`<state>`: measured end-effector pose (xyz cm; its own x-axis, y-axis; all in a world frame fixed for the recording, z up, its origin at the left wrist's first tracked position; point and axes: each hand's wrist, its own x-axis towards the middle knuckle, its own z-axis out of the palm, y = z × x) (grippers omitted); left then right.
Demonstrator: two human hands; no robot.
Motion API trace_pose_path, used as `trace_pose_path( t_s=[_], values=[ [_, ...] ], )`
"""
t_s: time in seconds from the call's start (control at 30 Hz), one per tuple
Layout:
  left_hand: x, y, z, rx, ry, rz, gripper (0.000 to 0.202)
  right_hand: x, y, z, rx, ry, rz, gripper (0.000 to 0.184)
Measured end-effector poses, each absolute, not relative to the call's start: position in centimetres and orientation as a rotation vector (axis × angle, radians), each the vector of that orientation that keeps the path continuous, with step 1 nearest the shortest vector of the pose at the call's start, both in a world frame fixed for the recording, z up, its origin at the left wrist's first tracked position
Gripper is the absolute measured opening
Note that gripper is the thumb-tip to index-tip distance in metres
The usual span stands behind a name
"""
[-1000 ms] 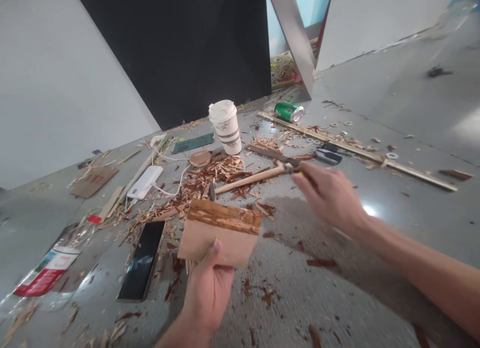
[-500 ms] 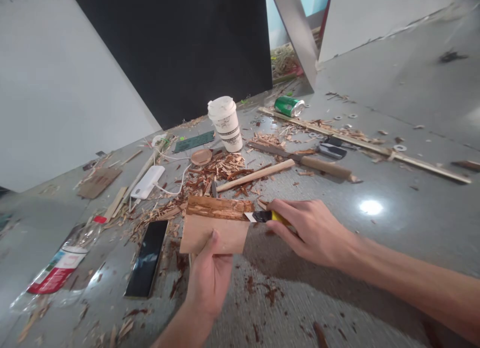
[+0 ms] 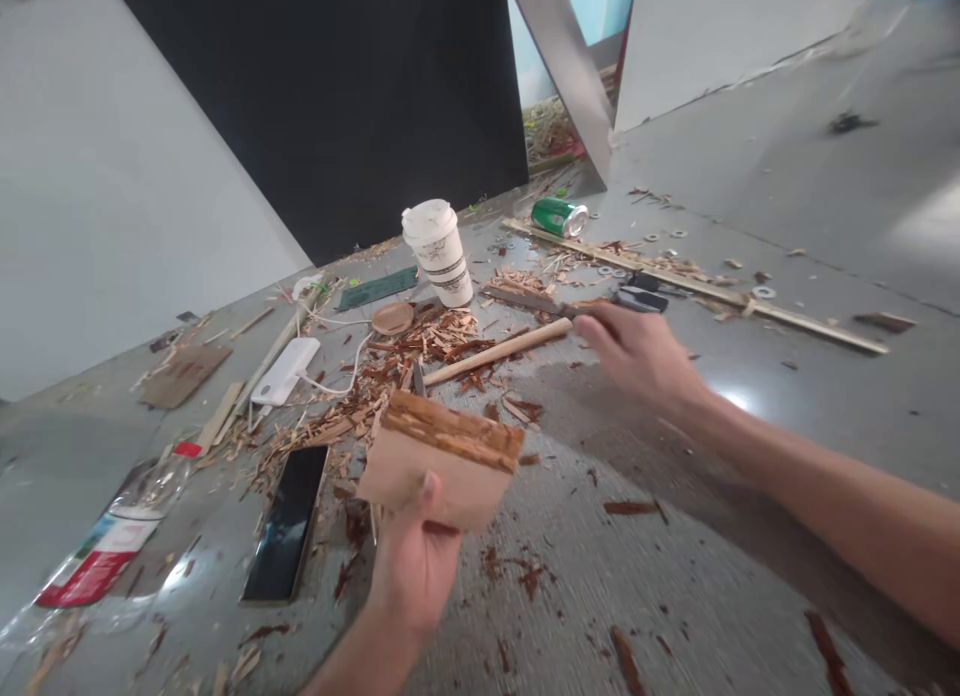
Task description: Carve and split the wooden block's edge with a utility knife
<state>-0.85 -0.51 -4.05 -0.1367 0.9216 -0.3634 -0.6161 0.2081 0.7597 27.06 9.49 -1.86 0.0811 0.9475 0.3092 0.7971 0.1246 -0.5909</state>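
Observation:
A wooden block (image 3: 439, 481) with a smooth pale face and a rough reddish-brown upper edge is tilted in my left hand (image 3: 420, 561). My left thumb presses on the pale face; the other fingers are behind it. Farther off to the right, my right hand (image 3: 637, 356) is closed low over the wooden handle of a long flat-bladed tool (image 3: 525, 299). What its fingers hold is hidden, and the yellow utility knife does not show. Just left of that hand lies a hammer (image 3: 499, 353) with a pale wooden handle, among wood shavings (image 3: 442, 331).
Around me lie a black phone (image 3: 286, 526), a plastic bottle (image 3: 112, 546), a white power bank (image 3: 286, 371) with cable, a lidded paper cup (image 3: 439, 253), a green can (image 3: 559, 217) and a long wooden strip (image 3: 705, 286). A dark panel (image 3: 337, 96) stands behind.
My right hand has left the block's edge and moved away, up and right, to the flat-bladed tool's handle. The utility knife has gone from sight. The block has tilted down to the right.

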Motion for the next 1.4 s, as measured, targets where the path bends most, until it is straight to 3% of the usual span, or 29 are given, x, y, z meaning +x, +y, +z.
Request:
trace_pose_path(
  t_s=[0.3,0.73,1.23,1.4],
  values=[
    [-0.1,1.4,-3.8,0.423,1.033,1.495,0.068,22.4,4.9,-2.2,-1.332,-2.272,0.376,0.034],
    [-0.2,1.0,-3.3,0.337,1.027,1.496,0.07,21.6,4.0,-2.8,-1.219,-2.397,0.306,0.027],
    [-0.1,1.0,-2.7,0.372,1.06,1.503,0.076,21.7,4.1,-2.9,-1.259,-2.3,-0.145,0.032],
    [-0.4,1.2,-3.1,0.376,1.063,1.493,0.068,21.4,4.4,-3.1,-1.286,-2.312,-0.075,0.033]
  ],
)
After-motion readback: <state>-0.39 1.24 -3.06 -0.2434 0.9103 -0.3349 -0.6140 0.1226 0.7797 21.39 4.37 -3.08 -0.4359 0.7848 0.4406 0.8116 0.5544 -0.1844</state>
